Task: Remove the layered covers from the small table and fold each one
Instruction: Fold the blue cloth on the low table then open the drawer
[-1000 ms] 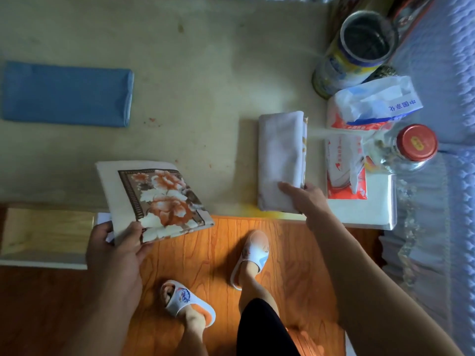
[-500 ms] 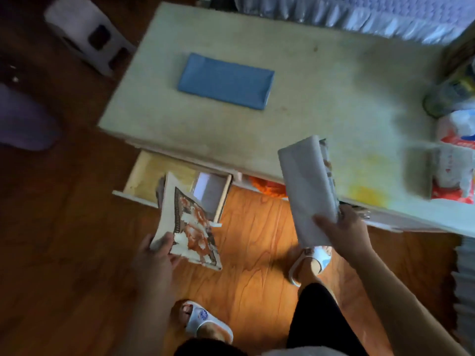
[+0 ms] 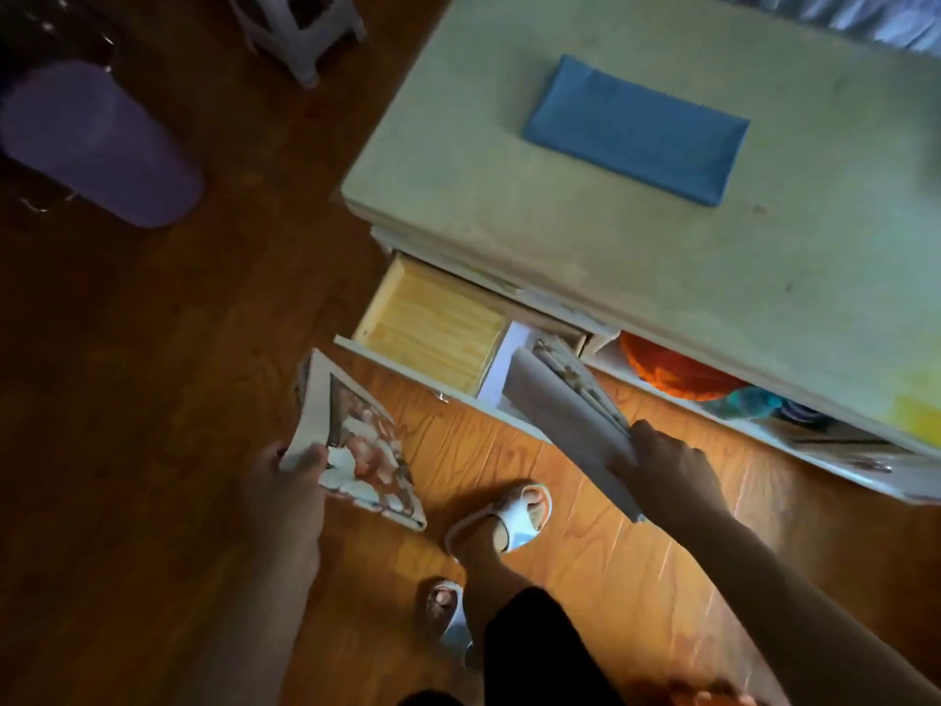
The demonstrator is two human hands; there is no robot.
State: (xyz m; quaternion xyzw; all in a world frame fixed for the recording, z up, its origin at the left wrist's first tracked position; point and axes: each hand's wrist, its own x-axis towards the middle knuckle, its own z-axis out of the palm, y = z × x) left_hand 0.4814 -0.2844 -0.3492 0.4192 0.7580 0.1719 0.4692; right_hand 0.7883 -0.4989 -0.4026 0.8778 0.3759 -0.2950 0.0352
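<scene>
Three folded covers are seen around a small table [image 3: 585,231] whose bare, pale-green top is stained yellow at its near right edge. One, a folded blue cover [image 3: 636,127], is left lying flat on the tabletop, well apart from both hands. A second, a folded floral cover [image 3: 356,440], is gripped at its near corner by the left hand [image 3: 290,481], thumb on top, and is held tilted over the wooden floor [image 3: 203,400] just in front of an open drawer [image 3: 433,338]. The third, a folded grey cover [image 3: 565,425] with a patterned edge showing along its right side, is pinched at its near end by the right hand [image 3: 667,471], fingers curled round it; its far end is pointed at the right end of the drawer, beside a white divider. Whether it touches the drawer cannot be told.

The drawer's light wooden bottom is exposed. To its right, a lower shelf is seen under the tabletop, with an orange object [image 3: 677,374] and teal and blue items, blurred. Two feet in white sandals [image 3: 509,517] are planted on the floor between the arms. A purple rounded object [image 3: 97,145] and a white plastic stool [image 3: 300,28] stand on the dark floor at far left. A quilted bed edge is glimpsed beyond the table.
</scene>
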